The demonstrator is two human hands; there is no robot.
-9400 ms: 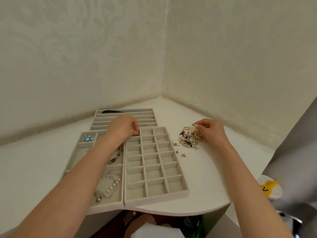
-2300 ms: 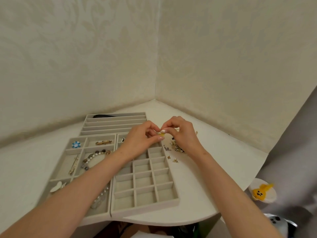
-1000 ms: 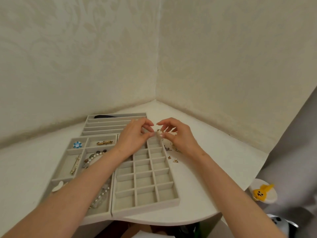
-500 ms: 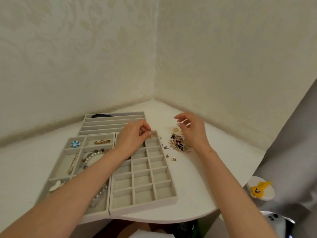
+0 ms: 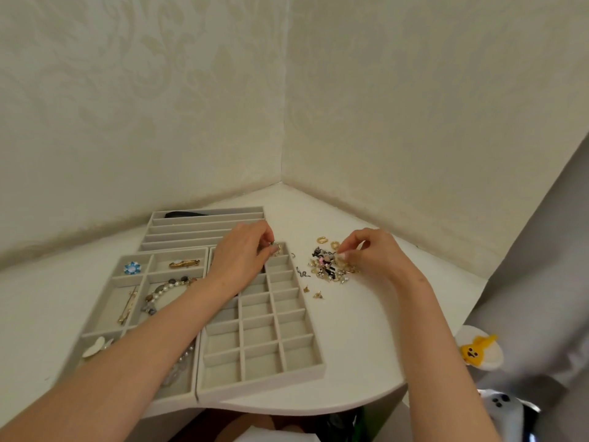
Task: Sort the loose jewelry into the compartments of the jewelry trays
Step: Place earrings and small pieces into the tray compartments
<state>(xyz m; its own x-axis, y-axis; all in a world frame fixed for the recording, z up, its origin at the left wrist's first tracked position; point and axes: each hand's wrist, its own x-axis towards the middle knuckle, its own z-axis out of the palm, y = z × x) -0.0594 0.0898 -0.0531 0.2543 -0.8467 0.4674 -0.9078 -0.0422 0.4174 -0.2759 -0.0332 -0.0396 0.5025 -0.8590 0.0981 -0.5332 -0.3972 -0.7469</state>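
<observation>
Left hand [image 5: 245, 256]: thumb and fingertips pinch a small gold piece [image 5: 276, 250] over the far right corner compartment of the grid tray [image 5: 299, 371]. Right hand [image 5: 373, 256]: fingers curled, tips pinching into the loose jewelry heap [image 5: 330, 267]; the piece taken is too small to tell. The heap lies on the white table [image 5: 366, 346], right of the grid tray's far end. Two gold hoops [image 5: 322, 240] lie just beyond the heap, two small gold studs [image 5: 314, 293] close to the tray's right rim. Touching the grid tray's left side is the wide tray [image 5: 105, 314], which holds a blue flower brooch [image 5: 132, 268], a gold clip [image 5: 184, 263], a pearl bracelet [image 5: 165, 288] and a gold bar pin [image 5: 127, 306]. The slotted tray [image 5: 204, 231] lies beyond the grid tray.
</observation>
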